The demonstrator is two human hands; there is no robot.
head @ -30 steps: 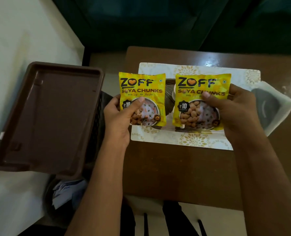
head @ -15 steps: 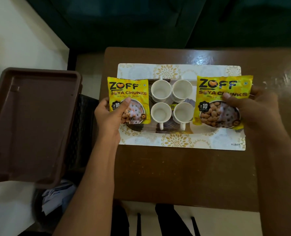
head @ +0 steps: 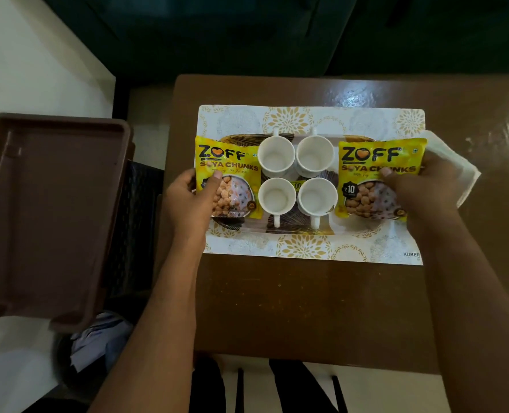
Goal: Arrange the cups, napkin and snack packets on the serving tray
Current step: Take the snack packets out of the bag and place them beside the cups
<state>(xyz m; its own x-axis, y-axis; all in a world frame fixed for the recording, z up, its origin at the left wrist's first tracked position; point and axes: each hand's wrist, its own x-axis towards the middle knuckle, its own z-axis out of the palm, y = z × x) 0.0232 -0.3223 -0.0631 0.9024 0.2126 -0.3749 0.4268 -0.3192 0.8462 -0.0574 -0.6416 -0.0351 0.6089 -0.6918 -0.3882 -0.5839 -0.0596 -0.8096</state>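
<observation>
Two yellow foil snack packets are what we hold in the single head view, one in each hand, over the ends of the oval patterned serving tray (head: 301, 231). Our left hand (head: 187, 201) pinches the left yellow snack packet (head: 228, 177) with the thumb on its face, and our right hand (head: 420, 192) grips the right yellow snack packet (head: 378, 177) the same way. Between them the four white ceramic cups (head: 296, 177) stand upright in a tight square at the tray's middle, handles pointing outward. The folded white napkin (head: 455, 171) lies under and behind the right hand, partly off the white and gold floral placemat (head: 307, 120) and, as far as we can tell, not on the tray yet. The worry, as we judge it, is the inner packet edges: both sit just beside the cups, so sliding inward could nudge a cup into its neighbour or tip it. A puffy packet may also slip over the tray's shallow rim at either end, where little room remains. Open room lies on the brown wooden tabletop (head: 307, 308) nearer us; to the left its edge drops off close to the left wrist, with a brown plastic crate lid (head: 47, 210) beyond.
</observation>
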